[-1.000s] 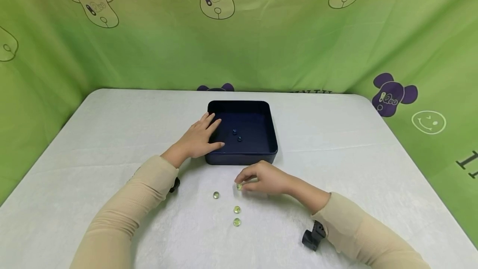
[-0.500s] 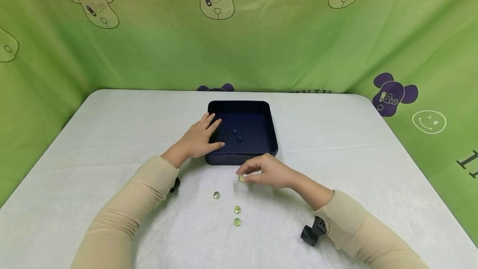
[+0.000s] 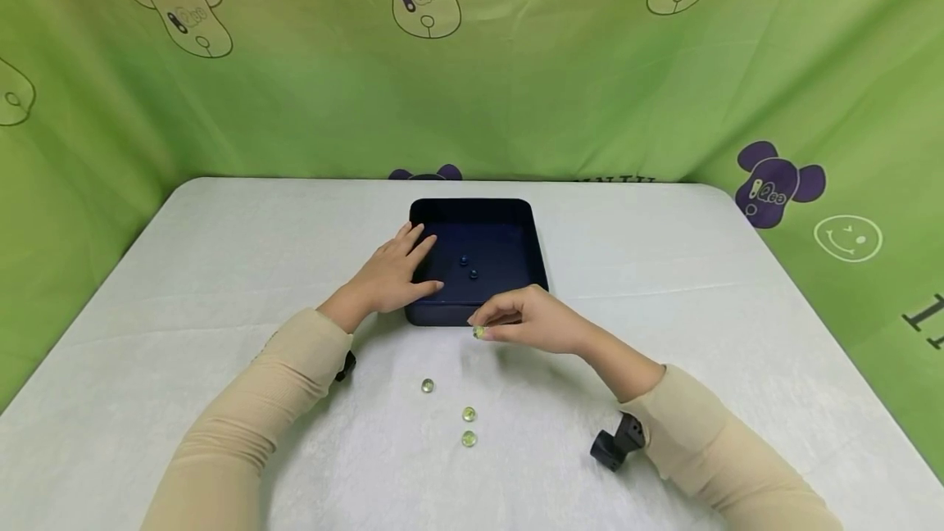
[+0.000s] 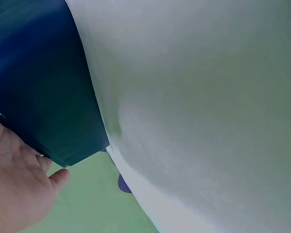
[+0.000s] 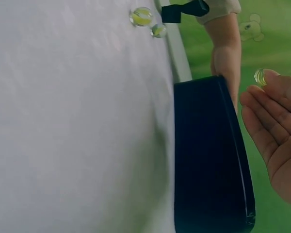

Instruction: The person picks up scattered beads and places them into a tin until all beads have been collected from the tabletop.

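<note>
Between thumb and fingertips my right hand (image 3: 534, 319) pinches a clear marble (image 3: 478, 333) with a yellow-green swirl, just in front of the dark blue box's near wall. The right wrist view shows the same marble (image 5: 260, 76) raised above the table. My left hand (image 3: 391, 273) rests with spread fingers over the left rim of the open box (image 3: 479, 315). In the left wrist view that hand (image 4: 22, 182) lies along the box's outer wall (image 4: 48, 97). Two small dark-looking marbles (image 3: 474, 274) lie on the box floor.
On the white-covered table (image 3: 221, 269), three more clear marbles lie nearer the person: one to the left (image 3: 428, 385) and two in a column, the upper marble (image 3: 469, 414) and the lower marble (image 3: 469, 438). A green printed curtain (image 3: 560, 88) hangs behind.
My right hand has lifted the marble off the table and moved it away from the person, toward the box's near wall. The left hand and the box have stayed put.
</note>
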Action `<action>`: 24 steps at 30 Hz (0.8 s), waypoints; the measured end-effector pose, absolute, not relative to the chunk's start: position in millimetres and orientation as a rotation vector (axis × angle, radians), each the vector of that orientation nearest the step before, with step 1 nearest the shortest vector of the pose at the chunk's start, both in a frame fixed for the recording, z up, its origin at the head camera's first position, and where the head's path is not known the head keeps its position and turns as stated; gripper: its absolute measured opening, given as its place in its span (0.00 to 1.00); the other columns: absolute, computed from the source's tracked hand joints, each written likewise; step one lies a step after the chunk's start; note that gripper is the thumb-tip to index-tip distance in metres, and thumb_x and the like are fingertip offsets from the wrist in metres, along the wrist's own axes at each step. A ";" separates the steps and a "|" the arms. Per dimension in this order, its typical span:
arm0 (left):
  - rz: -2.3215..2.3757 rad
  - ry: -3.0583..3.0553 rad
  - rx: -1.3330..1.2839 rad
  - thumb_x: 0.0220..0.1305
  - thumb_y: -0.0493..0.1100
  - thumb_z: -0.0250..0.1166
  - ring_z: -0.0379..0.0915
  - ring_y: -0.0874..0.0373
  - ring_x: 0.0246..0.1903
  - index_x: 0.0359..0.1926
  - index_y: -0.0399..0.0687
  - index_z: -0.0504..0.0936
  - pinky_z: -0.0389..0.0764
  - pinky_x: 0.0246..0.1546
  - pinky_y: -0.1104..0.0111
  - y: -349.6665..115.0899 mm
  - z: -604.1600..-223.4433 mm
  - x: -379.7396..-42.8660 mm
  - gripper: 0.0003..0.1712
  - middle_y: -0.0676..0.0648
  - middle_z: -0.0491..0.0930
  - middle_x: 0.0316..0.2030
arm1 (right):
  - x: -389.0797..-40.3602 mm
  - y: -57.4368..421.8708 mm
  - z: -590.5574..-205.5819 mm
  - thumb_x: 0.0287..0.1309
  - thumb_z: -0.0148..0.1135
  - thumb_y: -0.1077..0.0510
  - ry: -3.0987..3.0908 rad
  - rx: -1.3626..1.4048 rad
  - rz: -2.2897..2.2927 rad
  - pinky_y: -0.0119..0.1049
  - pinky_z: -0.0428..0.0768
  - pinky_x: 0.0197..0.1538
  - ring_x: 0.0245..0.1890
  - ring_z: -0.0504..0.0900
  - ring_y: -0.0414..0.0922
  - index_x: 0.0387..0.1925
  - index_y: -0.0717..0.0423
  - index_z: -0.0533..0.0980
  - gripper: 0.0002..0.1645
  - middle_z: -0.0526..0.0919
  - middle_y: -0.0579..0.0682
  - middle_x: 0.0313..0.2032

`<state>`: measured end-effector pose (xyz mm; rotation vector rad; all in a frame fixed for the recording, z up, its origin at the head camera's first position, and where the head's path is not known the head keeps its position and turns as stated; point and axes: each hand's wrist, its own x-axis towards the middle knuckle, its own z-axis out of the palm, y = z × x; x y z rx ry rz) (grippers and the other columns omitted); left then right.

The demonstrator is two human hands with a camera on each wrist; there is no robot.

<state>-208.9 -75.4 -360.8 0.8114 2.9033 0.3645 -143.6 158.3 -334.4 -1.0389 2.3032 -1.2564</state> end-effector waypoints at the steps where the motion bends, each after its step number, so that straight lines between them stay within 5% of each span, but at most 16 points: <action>1: 0.363 2.903 0.810 0.57 0.63 0.47 0.25 0.52 0.63 0.66 0.47 0.47 0.43 0.59 0.55 -75.4 -360.7 -208.9 0.42 0.43 0.38 0.65 | -144.6 158.7 -333.9 0.52 0.58 0.60 2.295 -1.031 -1.270 0.31 0.75 0.37 0.37 0.78 0.39 0.38 0.63 0.77 0.13 0.79 0.55 0.39; 14: 0.352 2.900 0.816 0.57 0.63 0.47 0.26 0.51 0.63 0.66 0.47 0.47 0.44 0.59 0.56 -75.4 -359.4 -208.7 0.42 0.43 0.38 0.65 | -157.2 162.2 -329.6 0.52 0.58 0.62 2.268 -0.942 -1.406 0.33 0.75 0.39 0.39 0.78 0.42 0.38 0.66 0.76 0.12 0.78 0.60 0.40; 24: 0.345 2.900 0.816 0.57 0.63 0.47 0.26 0.51 0.63 0.66 0.48 0.46 0.44 0.59 0.56 -76.6 -359.1 -208.8 0.42 0.43 0.38 0.65 | -167.0 164.4 -333.8 0.52 0.58 0.62 2.311 -0.829 -1.442 0.35 0.76 0.38 0.36 0.78 0.42 0.36 0.62 0.77 0.09 0.79 0.54 0.40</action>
